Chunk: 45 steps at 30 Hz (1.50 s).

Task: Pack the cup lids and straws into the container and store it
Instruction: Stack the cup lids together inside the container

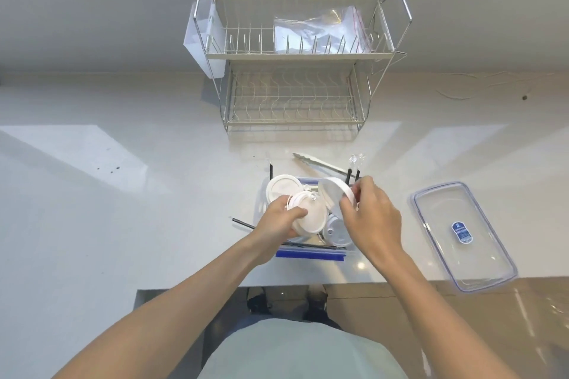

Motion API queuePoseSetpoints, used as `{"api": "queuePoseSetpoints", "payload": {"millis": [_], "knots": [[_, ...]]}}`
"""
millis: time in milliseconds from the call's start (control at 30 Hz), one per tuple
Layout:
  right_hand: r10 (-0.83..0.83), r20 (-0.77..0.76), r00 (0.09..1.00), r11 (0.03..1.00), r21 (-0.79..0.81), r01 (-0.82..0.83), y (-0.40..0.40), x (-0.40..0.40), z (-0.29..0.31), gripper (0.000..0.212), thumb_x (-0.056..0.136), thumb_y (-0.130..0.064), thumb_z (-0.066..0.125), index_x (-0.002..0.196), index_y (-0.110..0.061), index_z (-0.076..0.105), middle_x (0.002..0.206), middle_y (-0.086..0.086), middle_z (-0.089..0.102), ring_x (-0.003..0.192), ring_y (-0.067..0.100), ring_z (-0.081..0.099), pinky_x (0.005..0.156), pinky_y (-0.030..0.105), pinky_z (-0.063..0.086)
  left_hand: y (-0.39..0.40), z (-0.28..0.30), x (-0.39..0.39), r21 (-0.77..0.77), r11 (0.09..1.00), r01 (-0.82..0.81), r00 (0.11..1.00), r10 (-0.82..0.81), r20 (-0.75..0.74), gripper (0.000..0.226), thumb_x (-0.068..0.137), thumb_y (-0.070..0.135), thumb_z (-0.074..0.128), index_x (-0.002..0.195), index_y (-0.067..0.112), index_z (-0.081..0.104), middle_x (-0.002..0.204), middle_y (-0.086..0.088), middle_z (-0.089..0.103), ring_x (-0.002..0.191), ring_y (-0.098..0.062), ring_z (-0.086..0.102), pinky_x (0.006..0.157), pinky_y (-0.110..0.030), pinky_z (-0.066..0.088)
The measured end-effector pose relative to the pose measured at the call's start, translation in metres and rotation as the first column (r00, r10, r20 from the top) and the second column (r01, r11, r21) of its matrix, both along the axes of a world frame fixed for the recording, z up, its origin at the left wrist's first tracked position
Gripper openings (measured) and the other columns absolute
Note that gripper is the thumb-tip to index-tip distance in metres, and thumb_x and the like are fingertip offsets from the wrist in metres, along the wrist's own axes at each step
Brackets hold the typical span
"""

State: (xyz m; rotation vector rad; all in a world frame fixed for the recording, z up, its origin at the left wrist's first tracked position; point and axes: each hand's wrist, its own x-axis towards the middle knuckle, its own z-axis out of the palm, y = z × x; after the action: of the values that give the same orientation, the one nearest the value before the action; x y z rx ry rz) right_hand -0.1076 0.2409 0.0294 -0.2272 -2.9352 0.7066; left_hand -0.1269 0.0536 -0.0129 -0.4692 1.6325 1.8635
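Nearest, the clear container (309, 254) sits at the tabletop's (123, 224) front edge, its blue rim facing the person; everything else is placed from it. Over its left half the left hand (281, 217) grips a white cup lid (308, 215) by its edge, fingers curled round it, apparently to settle it flat on those already inside. Over the right half the right hand (369, 218) pinches a second lid (334, 195) tilted on edge, probably so it can slip in beside the others. A clear lid (337, 232) lies inside below it, and another white lid (283, 189) rests at the container's far left corner. Black straws (246, 224) stick out left of the container, and more (354, 174) stand just behind it. Right of the container, apart, lies its own snap-on cover (462, 234), kept off while packing goes on. Behind the container lie metal tongs (320, 164), and farther back stands the wire dish rack (295, 71), a likely storage spot, with a plastic bag (320, 31) on its upper tier.
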Motion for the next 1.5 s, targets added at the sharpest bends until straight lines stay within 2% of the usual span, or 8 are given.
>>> {"api": "queuePoseSetpoints", "payload": {"millis": [233,433,600,700,767,867,1000,1500], "knots": [[0.160,-0.034,0.986,0.975,-0.149,-0.163,-0.032,0.034,-0.026,0.030,0.096,-0.026,0.065,0.124,-0.016,0.061,0.123,0.002,0.060,0.114,0.022,0.050,0.088,0.035,0.050,0.008,0.012,0.000,0.433,0.897,-0.086,0.991,0.033,0.130,0.042,0.102,0.025,0.041,0.131,0.006,0.065,0.131,-0.020,0.067,0.114,-0.030,0.066,0.096,-0.045,0.053],[0.290,-0.052,0.955,0.920,-0.260,-0.294,-0.024,0.048,-0.033,0.020,0.099,-0.011,0.063,0.118,-0.013,0.069,0.145,0.008,0.054,0.128,0.025,0.055,0.089,0.042,0.058,0.003,0.012,-0.004,0.322,0.944,-0.073,0.995,0.046,0.092,0.037,0.105,0.029,0.051,0.132,0.006,0.063,0.131,-0.020,0.067,0.114,-0.031,0.067,0.094,-0.043,0.055],[-0.125,0.060,0.990,0.842,-0.521,0.137,-0.030,0.046,-0.030,0.045,0.096,-0.031,0.071,0.137,-0.022,0.055,0.145,-0.006,0.044,0.134,0.008,0.045,0.105,0.024,0.040,0.003,0.014,-0.005,0.361,0.926,-0.112,0.991,0.080,0.103,0.033,0.105,0.022,0.051,0.130,0.005,0.064,0.126,-0.018,0.071,0.115,-0.032,0.069,0.085,-0.040,0.061],[-0.169,0.363,0.916,0.596,-0.703,0.389,-0.028,0.034,-0.026,0.046,0.096,-0.044,0.068,0.132,-0.019,0.056,0.123,-0.003,0.068,0.102,0.010,0.070,0.081,0.022,0.055,0.002,0.015,-0.005,0.385,0.916,-0.110,0.992,0.075,0.105,0.034,0.103,0.021,0.052,0.131,0.005,0.063,0.130,-0.019,0.068,0.116,-0.031,0.067,0.088,-0.043,0.059],[-0.146,0.396,0.906,0.528,-0.743,0.410,-0.024,0.029,-0.026,0.032,0.099,-0.037,0.067,0.122,-0.016,0.062,0.100,0.002,0.077,0.080,0.010,0.076,0.064,0.020,0.059,0.001,0.013,-0.006,0.370,0.923,-0.107,0.991,0.070,0.111,0.034,0.101,0.021,0.053,0.130,0.006,0.063,0.134,-0.021,0.065,0.119,-0.034,0.065,0.097,-0.050,0.055],[-0.157,0.332,0.930,0.587,-0.726,0.358,-0.017,0.024,-0.026,0.019,0.100,-0.035,0.064,0.116,-0.025,0.060,0.090,0.004,0.075,0.074,0.011,0.075,0.061,0.029,0.062,0.000,0.014,-0.007,0.349,0.934,-0.069,0.994,0.036,0.100,0.033,0.103,0.021,0.052,0.132,0.009,0.062,0.134,-0.018,0.065,0.122,-0.038,0.064,0.103,-0.055,0.052],[-0.161,0.304,0.939,0.668,-0.667,0.330,-0.014,0.017,-0.025,0.020,0.101,-0.036,0.062,0.118,-0.027,0.060,0.098,0.001,0.073,0.090,0.022,0.073,0.082,0.052,0.062,0.005,0.017,-0.010,0.349,0.936,-0.047,0.995,0.013,0.102,0.038,0.108,0.031,0.044,0.135,0.012,0.061,0.132,-0.016,0.068,0.119,-0.036,0.067,0.102,-0.055,0.052],[-0.257,0.254,0.933,0.678,-0.641,0.361,0.008,-0.004,-0.018,0.014,0.100,-0.026,0.061,0.113,-0.023,0.057,0.109,-0.004,0.068,0.101,0.020,0.067,0.085,0.054,0.061,0.014,0.014,-0.008,0.259,0.964,-0.052,0.996,0.031,0.084,0.024,0.105,0.023,0.053,0.096,0.004,0.065,0.111,-0.021,0.069,0.104,-0.037,0.070,0.097,-0.047,0.057]]}}
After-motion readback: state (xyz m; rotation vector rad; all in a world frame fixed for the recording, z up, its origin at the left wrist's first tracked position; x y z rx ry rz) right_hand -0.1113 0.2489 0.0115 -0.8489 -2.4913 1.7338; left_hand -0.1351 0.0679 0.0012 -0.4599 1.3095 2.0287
